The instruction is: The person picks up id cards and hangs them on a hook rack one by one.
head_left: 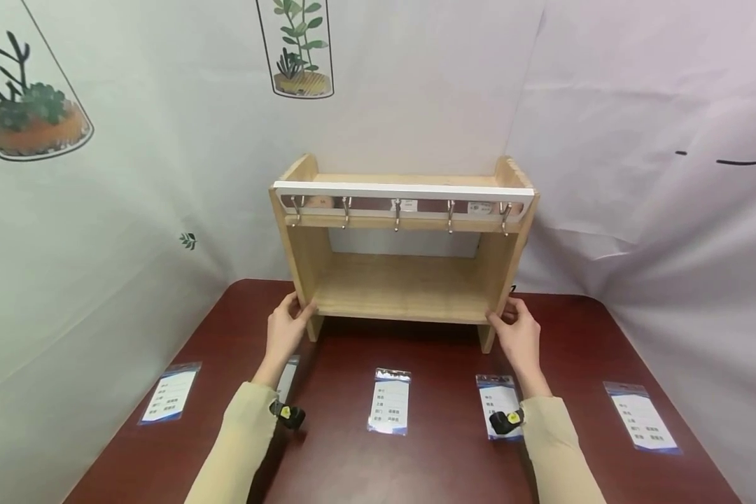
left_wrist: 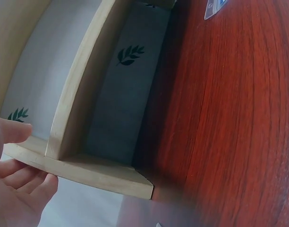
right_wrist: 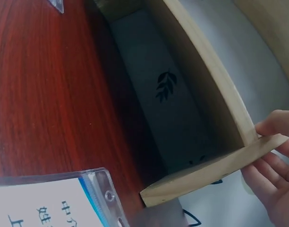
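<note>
A light wooden shelf rack stands at the back of the dark red table. Across its upper front runs a white rail with several metal hooks. My left hand grips the left side panel low down, thumb on the inner face and fingers outside. On the other side, my right hand pinches the right side panel at the same height, its thumb by the lower shelf board. Part of the outer fingers is hidden behind the panels in the head view.
Several clear badge holders with white cards lie in a row on the table: one at far left, one in the middle, one at far right, others near the wrists. White printed curtains surround the table.
</note>
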Motion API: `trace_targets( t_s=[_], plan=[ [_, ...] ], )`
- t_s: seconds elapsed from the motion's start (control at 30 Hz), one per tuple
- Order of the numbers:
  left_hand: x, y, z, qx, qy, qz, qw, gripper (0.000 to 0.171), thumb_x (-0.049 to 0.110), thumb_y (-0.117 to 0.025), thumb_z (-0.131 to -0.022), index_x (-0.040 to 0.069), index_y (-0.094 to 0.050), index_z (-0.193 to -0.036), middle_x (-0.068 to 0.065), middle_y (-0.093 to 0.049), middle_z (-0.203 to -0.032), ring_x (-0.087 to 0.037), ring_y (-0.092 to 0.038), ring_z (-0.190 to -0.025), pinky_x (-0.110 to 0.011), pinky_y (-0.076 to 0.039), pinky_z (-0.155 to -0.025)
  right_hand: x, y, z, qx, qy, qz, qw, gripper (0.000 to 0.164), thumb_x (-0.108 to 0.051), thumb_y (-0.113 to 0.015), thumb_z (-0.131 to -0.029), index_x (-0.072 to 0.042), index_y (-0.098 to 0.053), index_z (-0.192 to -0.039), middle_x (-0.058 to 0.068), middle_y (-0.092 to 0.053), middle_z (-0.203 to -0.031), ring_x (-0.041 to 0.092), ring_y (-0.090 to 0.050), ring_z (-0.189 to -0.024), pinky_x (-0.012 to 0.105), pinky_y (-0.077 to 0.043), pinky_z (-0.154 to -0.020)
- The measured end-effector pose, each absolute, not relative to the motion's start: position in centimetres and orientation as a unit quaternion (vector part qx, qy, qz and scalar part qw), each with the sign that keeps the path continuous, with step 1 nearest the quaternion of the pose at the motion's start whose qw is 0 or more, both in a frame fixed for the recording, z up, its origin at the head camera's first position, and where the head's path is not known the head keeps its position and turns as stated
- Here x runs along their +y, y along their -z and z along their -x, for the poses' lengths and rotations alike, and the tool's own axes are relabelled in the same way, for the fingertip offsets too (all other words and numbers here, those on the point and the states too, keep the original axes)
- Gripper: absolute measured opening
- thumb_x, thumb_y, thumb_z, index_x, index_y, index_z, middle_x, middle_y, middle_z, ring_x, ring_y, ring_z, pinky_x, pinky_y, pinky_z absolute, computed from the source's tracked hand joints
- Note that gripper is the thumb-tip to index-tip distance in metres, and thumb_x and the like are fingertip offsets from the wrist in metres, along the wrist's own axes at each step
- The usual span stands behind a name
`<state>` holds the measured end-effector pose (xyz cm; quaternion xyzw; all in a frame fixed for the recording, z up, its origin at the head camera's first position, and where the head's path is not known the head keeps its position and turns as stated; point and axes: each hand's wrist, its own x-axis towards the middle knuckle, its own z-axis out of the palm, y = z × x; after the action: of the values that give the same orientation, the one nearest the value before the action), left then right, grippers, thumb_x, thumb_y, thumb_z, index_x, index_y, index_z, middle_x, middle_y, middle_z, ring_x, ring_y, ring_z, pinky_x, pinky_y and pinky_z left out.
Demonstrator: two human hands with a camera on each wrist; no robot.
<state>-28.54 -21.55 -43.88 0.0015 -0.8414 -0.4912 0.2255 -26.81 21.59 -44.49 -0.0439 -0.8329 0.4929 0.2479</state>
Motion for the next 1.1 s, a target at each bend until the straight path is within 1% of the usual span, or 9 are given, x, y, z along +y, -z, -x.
trace_targets(
  t_s=[0.13, 0.27, 0.33, 0.4, 0.5, 0.6, 0.73, 0.93, 1.1],
  plan=[
    [-21.5, 43.8, 28.6, -0.846, 0.485, -0.004, 0.223, 0.051, 0.029, -0.072, -0.095, -0.001, -0.060, -0.134, -0.021, -0.070, -0.118, -0.031, -0.067, -0.105, -0.044, -0.056, -0.085, 21.8, 44.3, 26.8, -0.837, -0.492, 0.043, 0.236, 0.045, -0.018, -0.073, -0.093, 0.001, -0.058, -0.131, 0.022, -0.067, -0.117, 0.033, -0.066, -0.108, 0.007, -0.044, -0.068],
    [-21.6, 43.4, 28.7, -0.848, 0.482, -0.002, 0.220, 0.050, 0.029, -0.071, -0.095, 0.000, -0.060, -0.134, -0.019, -0.071, -0.114, -0.029, -0.066, -0.100, -0.039, -0.054, -0.081, 21.8, 44.1, 27.0, -0.835, -0.495, 0.042, 0.237, 0.046, -0.017, -0.073, -0.092, 0.001, -0.058, -0.131, 0.021, -0.067, -0.117, 0.032, -0.066, -0.108, 0.005, -0.042, -0.067],
    [-21.7, 43.3, 28.8, -0.848, 0.483, -0.001, 0.216, 0.049, 0.029, -0.071, -0.095, 0.000, -0.060, -0.133, -0.019, -0.071, -0.113, -0.029, -0.066, -0.099, -0.039, -0.054, -0.081, 21.8, 44.1, 27.0, -0.835, -0.494, 0.040, 0.237, 0.046, -0.018, -0.073, -0.092, 0.001, -0.058, -0.131, 0.021, -0.067, -0.118, 0.033, -0.066, -0.108, 0.004, -0.042, -0.068],
    [-21.9, 43.2, 28.7, -0.851, 0.482, 0.001, 0.208, 0.050, 0.030, -0.071, -0.096, -0.001, -0.059, -0.134, -0.021, -0.070, -0.114, -0.031, -0.065, -0.100, -0.041, -0.054, -0.082, 21.8, 44.1, 27.1, -0.836, -0.494, 0.038, 0.235, 0.046, -0.018, -0.073, -0.092, 0.001, -0.057, -0.132, 0.022, -0.067, -0.118, 0.033, -0.065, -0.109, 0.004, -0.042, -0.068],
    [-22.3, 43.4, 28.6, -0.858, 0.478, 0.013, 0.189, 0.054, 0.032, -0.070, -0.097, -0.001, -0.056, -0.137, -0.023, -0.068, -0.120, -0.034, -0.064, -0.108, -0.047, -0.054, -0.088, 21.9, 44.2, 27.0, -0.838, -0.493, 0.037, 0.229, 0.047, -0.019, -0.074, -0.093, 0.001, -0.057, -0.132, 0.022, -0.067, -0.119, 0.033, -0.065, -0.110, 0.005, -0.042, -0.069],
    [-23.0, 43.6, 28.5, -0.872, 0.456, 0.038, 0.176, 0.058, 0.033, -0.068, -0.097, -0.001, -0.052, -0.142, -0.024, -0.064, -0.127, -0.037, -0.061, -0.118, -0.052, -0.049, -0.098, 22.0, 44.3, 26.9, -0.840, -0.492, 0.036, 0.227, 0.046, -0.018, -0.073, -0.093, 0.001, -0.057, -0.132, 0.022, -0.067, -0.119, 0.034, -0.065, -0.110, 0.006, -0.043, -0.069],
    [-24.6, 43.7, 27.9, -0.890, 0.420, 0.067, 0.165, 0.058, 0.028, -0.066, -0.099, 0.000, -0.047, -0.146, -0.025, -0.060, -0.134, -0.041, -0.056, -0.125, -0.055, -0.043, -0.104, 22.1, 44.5, 26.7, -0.838, -0.492, 0.036, 0.234, 0.046, -0.016, -0.074, -0.092, 0.001, -0.057, -0.131, 0.023, -0.067, -0.118, 0.035, -0.065, -0.109, 0.005, -0.042, -0.069],
    [-27.9, 43.0, 26.4, -0.901, 0.400, 0.042, 0.164, 0.056, 0.024, -0.062, -0.102, -0.001, -0.043, -0.148, -0.027, -0.056, -0.138, -0.045, -0.052, -0.128, -0.059, -0.039, -0.106, 22.2, 44.7, 26.9, -0.836, -0.495, 0.033, 0.235, 0.046, -0.015, -0.074, -0.092, 0.001, -0.057, -0.132, 0.023, -0.067, -0.118, 0.035, -0.065, -0.110, 0.003, -0.041, -0.069],
    [-30.7, 42.2, 24.9, -0.914, 0.375, 0.010, 0.157, 0.059, 0.031, -0.058, -0.104, -0.001, -0.040, -0.150, -0.029, -0.053, -0.140, -0.048, -0.049, -0.129, -0.061, -0.039, -0.105, 22.1, 44.7, 27.0, -0.835, -0.497, 0.030, 0.234, 0.046, -0.016, -0.074, -0.092, 0.001, -0.057, -0.132, 0.023, -0.067, -0.118, 0.035, -0.066, -0.109, 0.004, -0.042, -0.069]
  ],
)
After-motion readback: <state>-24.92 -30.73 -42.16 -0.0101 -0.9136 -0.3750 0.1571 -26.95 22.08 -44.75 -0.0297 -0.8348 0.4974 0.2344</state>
